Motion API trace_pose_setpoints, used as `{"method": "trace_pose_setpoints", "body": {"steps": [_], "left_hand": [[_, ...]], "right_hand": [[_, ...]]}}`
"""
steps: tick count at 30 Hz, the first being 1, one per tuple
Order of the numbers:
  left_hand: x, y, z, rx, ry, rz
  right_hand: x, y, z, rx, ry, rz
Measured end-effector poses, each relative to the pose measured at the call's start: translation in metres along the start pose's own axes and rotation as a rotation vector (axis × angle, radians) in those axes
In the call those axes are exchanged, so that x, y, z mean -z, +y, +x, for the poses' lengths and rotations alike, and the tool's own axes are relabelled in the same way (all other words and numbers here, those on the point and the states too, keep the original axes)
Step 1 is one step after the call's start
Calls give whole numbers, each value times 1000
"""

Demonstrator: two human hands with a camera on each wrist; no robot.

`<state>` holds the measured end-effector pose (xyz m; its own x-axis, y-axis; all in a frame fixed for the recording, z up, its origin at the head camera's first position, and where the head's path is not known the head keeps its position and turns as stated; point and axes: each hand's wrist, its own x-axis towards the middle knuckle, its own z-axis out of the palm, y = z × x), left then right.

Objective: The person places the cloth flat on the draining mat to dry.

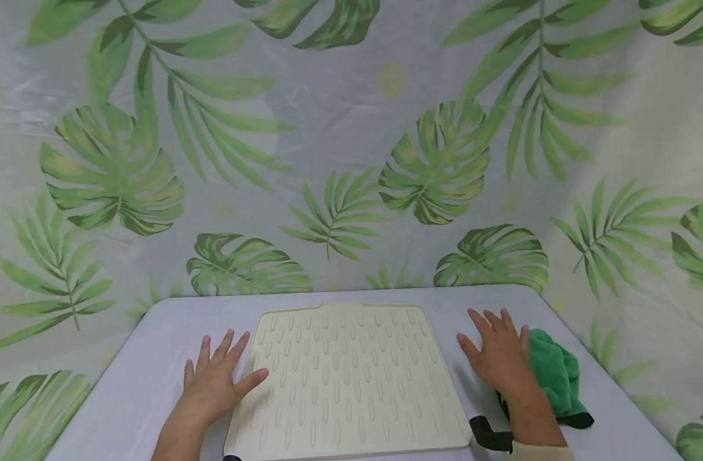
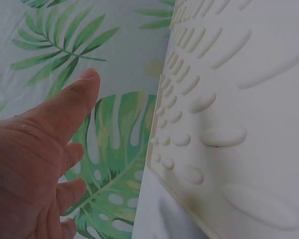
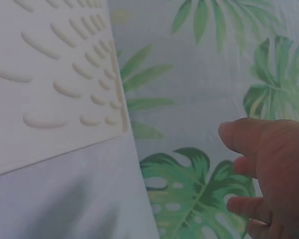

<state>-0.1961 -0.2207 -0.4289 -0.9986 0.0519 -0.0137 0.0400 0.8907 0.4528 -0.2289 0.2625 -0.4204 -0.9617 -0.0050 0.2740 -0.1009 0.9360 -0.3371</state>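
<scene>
A cream mat (image 1: pixel 351 378) with rows of raised oval ridges lies flat on the white table. Over its left edge is my left hand (image 1: pixel 213 381), fingers spread and thumb reaching above the ridges; it holds nothing. My right hand (image 1: pixel 498 352) hovers to the right of the mat, fingers apart, with a green plush cloth (image 1: pixel 556 371) with black trim just beside and partly behind it. In the left wrist view, the left hand (image 2: pixel 40 154) shows apart from the ridged mat (image 2: pixel 239 119). The right wrist view has the right hand (image 3: pixel 274 174) away from the mat's corner (image 3: pixel 104 119).
The white table (image 1: pixel 213 314) has a rounded far edge. Behind it hangs a pale curtain (image 1: pixel 340 128) printed with green leaves. A black piece (image 1: pixel 490 435) sits at the right wrist, close to the mat's near right corner.
</scene>
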Motion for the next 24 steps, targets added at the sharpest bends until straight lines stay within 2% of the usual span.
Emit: {"method": "trace_pose_setpoints", "body": {"steps": [6, 12, 17, 24], "left_hand": [[-4, 0, 1, 2, -15, -7], [-8, -2, 3, 5, -35, 15], [-12, -4, 7, 29, -77, 12], [-16, -7, 9, 64, -137, 28]], "right_hand": [[4, 8, 1, -22, -3, -7], [11, 24, 1, -80, -52, -3], [14, 40, 2, -141, -74, 7], [23, 61, -1, -215, -196, 22]]}}
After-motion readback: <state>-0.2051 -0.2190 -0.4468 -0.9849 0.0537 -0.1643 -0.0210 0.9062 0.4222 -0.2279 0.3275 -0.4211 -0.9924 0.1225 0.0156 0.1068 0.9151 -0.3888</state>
